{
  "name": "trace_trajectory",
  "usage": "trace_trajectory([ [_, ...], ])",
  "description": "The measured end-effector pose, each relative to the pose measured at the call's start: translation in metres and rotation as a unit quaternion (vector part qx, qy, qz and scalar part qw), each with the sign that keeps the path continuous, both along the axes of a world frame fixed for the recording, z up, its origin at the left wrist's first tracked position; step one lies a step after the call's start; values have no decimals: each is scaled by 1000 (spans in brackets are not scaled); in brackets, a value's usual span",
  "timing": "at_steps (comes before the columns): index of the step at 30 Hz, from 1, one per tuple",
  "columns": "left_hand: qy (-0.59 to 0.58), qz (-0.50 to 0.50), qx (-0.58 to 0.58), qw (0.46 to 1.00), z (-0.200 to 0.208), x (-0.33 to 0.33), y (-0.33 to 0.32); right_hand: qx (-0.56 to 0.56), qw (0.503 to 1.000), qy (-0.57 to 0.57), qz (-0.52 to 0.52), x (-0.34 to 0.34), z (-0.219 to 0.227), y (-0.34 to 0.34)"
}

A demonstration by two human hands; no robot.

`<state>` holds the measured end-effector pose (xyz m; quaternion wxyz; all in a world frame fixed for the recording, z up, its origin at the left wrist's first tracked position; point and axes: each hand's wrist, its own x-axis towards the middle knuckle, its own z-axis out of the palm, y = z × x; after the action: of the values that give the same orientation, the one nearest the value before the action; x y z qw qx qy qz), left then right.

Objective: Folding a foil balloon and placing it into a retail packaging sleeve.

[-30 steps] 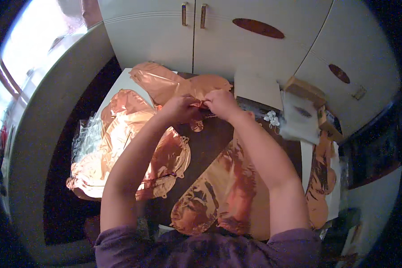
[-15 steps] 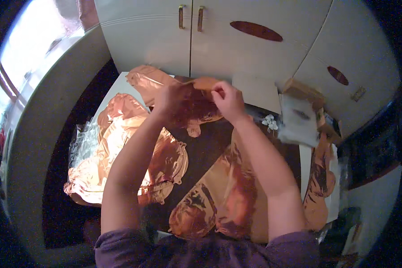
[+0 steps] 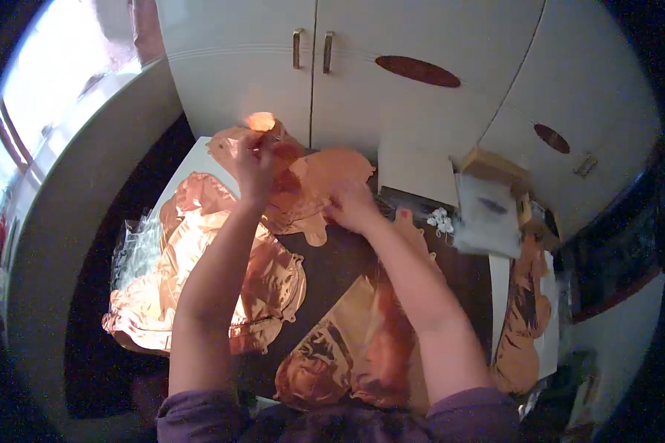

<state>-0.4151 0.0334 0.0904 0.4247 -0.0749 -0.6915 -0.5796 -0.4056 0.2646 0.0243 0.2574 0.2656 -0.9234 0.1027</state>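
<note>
A flat copper-coloured foil balloon (image 3: 332, 173) lies at the far side of the dark table, between my hands. My left hand (image 3: 254, 168) is closed on the raised left part of its foil, where a bright flap stands up. My right hand (image 3: 356, 207) pinches the near edge, close to a rounded tab that hangs down. Behind my left hand, another flat foil balloon (image 3: 225, 144) shows in part. To the left, beside my left forearm, lies a heap of shiny foil balloons (image 3: 199, 277). Folded foil balloons (image 3: 329, 354) rest near my body, partly under my right arm.
Clear plastic wrapping (image 3: 137, 251) lies at the left edge. A pale board (image 3: 417, 175), small white pieces (image 3: 441, 221), a clear bag (image 3: 488, 218) and a cardboard box (image 3: 495, 168) stand back right. Another foil balloon (image 3: 521, 340) lies along the right edge. White cabinet doors (image 3: 236, 66) stand behind.
The foil between my hands has turned and spread, showing a paler face. My right hand has come down nearer to me, and my left hand has shifted slightly left.
</note>
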Motion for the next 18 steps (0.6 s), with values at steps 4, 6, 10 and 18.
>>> trace_trajectory([
  [4,106,180,-182,961,-2,-6,-16,60,995,-76,26,43,16,-29],
  [6,170,139,-210,953,1,-2,-19,51,995,-72,52,60,17,-27],
  [10,-16,-13,-193,981,-13,2,-20,45,992,-30,117,73,15,-24],
  [18,-236,-189,-205,931,-36,29,7,152,976,8,156,68,25,-20],
])
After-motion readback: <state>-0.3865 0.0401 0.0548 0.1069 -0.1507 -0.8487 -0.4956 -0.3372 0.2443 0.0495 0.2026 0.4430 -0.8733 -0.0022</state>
